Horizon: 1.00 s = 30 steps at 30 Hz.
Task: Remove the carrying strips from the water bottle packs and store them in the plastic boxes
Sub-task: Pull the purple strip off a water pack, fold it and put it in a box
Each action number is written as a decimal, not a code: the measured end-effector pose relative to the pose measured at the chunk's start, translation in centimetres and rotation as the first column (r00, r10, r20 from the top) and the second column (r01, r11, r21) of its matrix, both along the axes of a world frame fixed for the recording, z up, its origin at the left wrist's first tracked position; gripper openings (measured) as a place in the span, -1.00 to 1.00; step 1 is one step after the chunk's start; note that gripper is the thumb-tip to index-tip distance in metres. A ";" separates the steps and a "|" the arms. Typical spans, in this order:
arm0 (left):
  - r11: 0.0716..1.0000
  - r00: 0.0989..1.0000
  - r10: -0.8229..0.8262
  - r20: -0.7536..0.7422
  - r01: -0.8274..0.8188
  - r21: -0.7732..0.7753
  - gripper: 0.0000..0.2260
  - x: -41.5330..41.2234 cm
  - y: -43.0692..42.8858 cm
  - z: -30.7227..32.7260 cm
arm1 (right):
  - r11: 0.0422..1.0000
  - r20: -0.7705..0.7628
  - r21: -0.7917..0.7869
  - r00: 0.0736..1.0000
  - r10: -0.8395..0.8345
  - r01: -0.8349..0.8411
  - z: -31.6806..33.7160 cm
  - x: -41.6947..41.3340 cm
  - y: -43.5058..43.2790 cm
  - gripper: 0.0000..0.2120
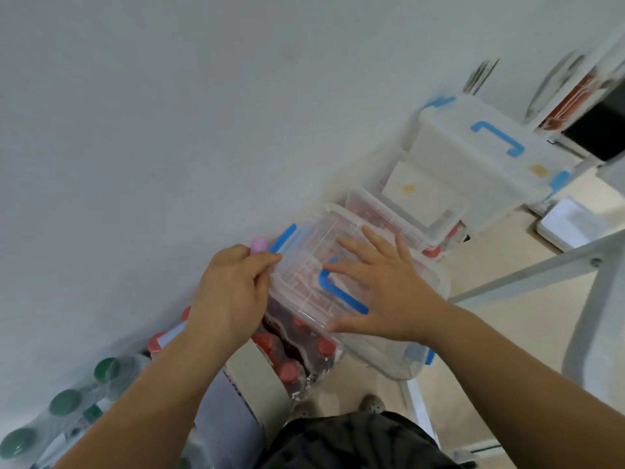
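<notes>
Centrally in the frame, we press our right hand point(382, 286), fingers spread flat, on the lid of a clear plastic box with a blue handle point(341, 292). Our left hand point(230, 292) is closed, fingertips pinched at the box's left edge just below its blue side latch point(283, 237); whether it holds anything we cannot tell. Under the box, toward lower centre, sits a shrink-wrapped pack of red-capped bottles point(294, 360). Green-capped bottles point(64, 401) lie at lower left. More clear boxes, one with a blue-handled lid point(487, 154), line up toward the upper right along the white wall point(169, 113).
</notes>
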State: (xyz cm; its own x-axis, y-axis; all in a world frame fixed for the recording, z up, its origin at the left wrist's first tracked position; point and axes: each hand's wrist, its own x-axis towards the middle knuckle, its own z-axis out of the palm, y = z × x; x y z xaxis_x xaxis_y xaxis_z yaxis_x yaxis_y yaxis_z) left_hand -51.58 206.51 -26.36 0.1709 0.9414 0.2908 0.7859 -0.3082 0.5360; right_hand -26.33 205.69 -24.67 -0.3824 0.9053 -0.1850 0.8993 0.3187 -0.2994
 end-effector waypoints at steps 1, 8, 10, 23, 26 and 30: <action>0.999 1.000 -0.022 0.004 0.022 0.027 -0.71 0.5 -0.2 0.3 | 0.998 -0.017 0.024 0.998 -0.054 0.054 -0.1 0.8 -0.8 -0.19; 0.893 0.891 -0.443 0.097 0.448 -0.039 -0.69 5.7 -3.0 3.2 | 0.928 -0.276 0.168 0.920 -0.279 0.331 -1.8 5.6 -5.1 -0.35; 0.849 0.853 -0.512 0.099 0.520 -0.094 -0.68 7.1 -4.0 3.2 | 0.917 -0.316 0.165 0.900 -0.300 0.364 -2.3 6.5 -6.4 -0.40; 0.863 0.780 -0.504 -0.372 0.474 -0.175 -0.55 11.8 -6.9 1.8 | 0.865 -0.601 -0.101 0.663 -0.447 0.491 -5.1 8.8 -11.4 -0.19; 0.880 0.781 -0.471 -0.410 0.447 -0.158 -0.57 11.8 -7.1 1.4 | 0.899 -0.602 -0.140 0.685 -0.410 0.414 -5.4 8.8 -11.1 -0.03; 0.891 0.789 -0.446 -0.422 0.434 -0.132 -0.62 12.4 -7.0 1.5 | 0.894 -0.637 -0.129 0.655 -0.406 0.429 -5.9 8.6 -10.8 -0.03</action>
